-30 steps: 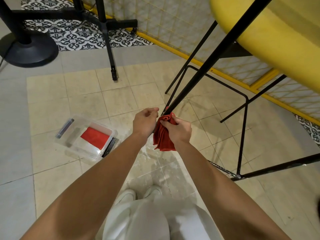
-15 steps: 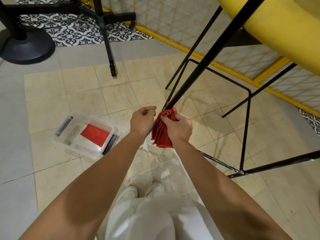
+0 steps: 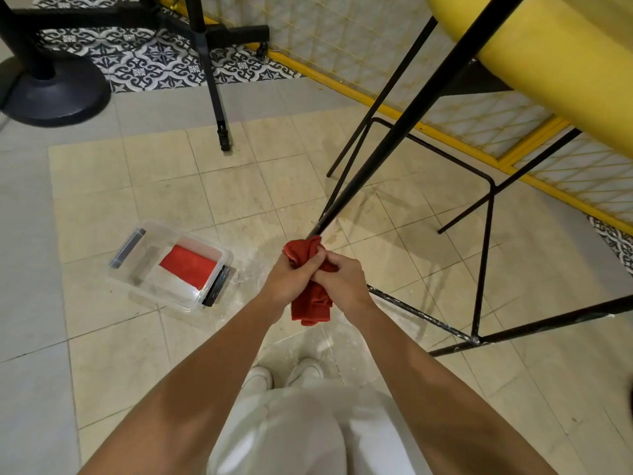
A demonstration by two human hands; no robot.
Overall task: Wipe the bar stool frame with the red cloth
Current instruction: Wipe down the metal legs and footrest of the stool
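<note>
The bar stool has a yellow seat (image 3: 555, 53) at the upper right and a thin black metal frame (image 3: 404, 128) with slanting legs and low crossbars. The red cloth (image 3: 310, 305) is bunched around the lower end of the nearest leg. My left hand (image 3: 287, 281) and my right hand (image 3: 342, 282) are pressed together around the cloth, both closed on it. The leg's foot is hidden inside the cloth and my hands. A loose tail of cloth hangs below my fingers.
A clear plastic box (image 3: 171, 265) holding another red cloth lies on the floor tiles to the left. A black round stand base (image 3: 51, 90) and a black stand leg (image 3: 212, 80) are at the back left. A yellow-framed mesh panel (image 3: 342, 46) runs behind the stool. My white shoes (image 3: 284, 375) are below my hands.
My left hand, earlier just beside the cloth, has closed onto it together with my right. Both hands and the cloth have slid lower along the leg.
</note>
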